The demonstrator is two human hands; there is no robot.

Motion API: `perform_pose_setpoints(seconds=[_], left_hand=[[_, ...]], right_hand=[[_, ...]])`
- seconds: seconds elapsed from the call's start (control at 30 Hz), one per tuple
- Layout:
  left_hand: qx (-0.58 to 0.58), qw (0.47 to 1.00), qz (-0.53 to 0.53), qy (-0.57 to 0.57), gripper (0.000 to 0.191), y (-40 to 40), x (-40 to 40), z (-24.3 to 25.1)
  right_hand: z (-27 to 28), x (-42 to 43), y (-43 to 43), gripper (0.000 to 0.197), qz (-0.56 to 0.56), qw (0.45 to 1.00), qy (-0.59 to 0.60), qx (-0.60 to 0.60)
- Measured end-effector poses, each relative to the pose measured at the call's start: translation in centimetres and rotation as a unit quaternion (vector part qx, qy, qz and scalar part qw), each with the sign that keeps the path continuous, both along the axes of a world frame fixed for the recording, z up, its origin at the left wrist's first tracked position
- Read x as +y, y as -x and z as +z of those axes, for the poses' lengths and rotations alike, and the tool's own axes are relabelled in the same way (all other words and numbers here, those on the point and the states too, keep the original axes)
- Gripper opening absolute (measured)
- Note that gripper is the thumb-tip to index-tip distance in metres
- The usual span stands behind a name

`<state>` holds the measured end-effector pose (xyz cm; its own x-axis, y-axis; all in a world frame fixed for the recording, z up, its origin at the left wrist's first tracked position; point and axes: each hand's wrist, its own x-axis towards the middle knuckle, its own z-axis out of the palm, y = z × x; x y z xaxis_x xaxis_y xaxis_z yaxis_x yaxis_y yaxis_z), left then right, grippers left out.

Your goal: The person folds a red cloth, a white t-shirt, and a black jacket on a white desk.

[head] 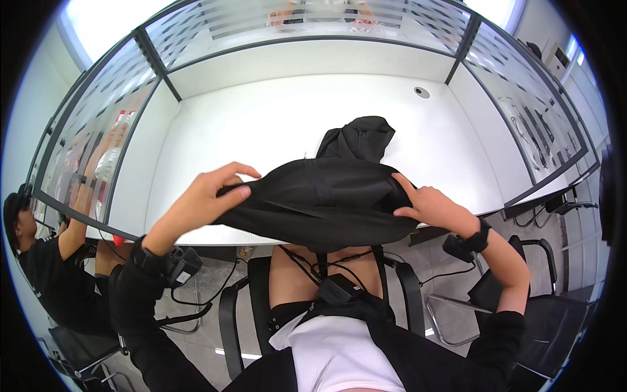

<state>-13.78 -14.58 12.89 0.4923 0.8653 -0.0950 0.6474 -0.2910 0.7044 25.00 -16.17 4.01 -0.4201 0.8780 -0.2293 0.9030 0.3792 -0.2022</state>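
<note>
A black cloth garment or bag (pixel 323 206) lies bunched at the front edge of the white desk (pixel 245 117), partly hanging over it. A narrower folded part of black fabric (pixel 362 137) extends from it towards the back of the desk. At its left end, my left hand (pixel 210 193) grips the cloth edge between thumb and fingers. My right hand (pixel 426 203) holds the right end, thumb and forefinger on the fabric. Each wrist wears a black strap with a small box and a cable. What lies under the fabric is hidden.
Frosted partitions (pixel 313 24) enclose the desk. A cable grommet (pixel 421 92) is at the back right. One person (pixel 54 264) sits at the left; another's hands show behind the back partition. Chairs (pixel 534 323) stand on both sides, and cables hang near my lap.
</note>
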Motion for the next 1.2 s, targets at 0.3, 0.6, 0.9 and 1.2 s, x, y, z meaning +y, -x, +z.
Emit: perform_pose_setpoints(seconds=[0.3,0.6,0.9,1.2], left_hand=[[-0.048,0.988,0.116,0.091,0.023,0.4,-1.0,-2.1],[-0.024,0.986,0.137,0.095,0.021,2.3,-1.3,-2.4],[0.028,0.995,0.082,-0.05,0.019,1.1,-1.7,-0.8],[0.036,0.98,-0.018,-0.197,0.014,-1.4,-2.8,-0.2]], right_hand=[[-1.5,3.7,-1.0,0.045,-0.089,0.995,0.007,0.05],[0.3,2.8,-3.4,0.021,0.031,0.946,-0.015,0.323],[4.7,-0.2,-2.9,0.022,-0.087,0.947,-0.036,0.306],[5.2,0.4,-1.1,0.013,-0.023,0.954,-0.098,0.282]])
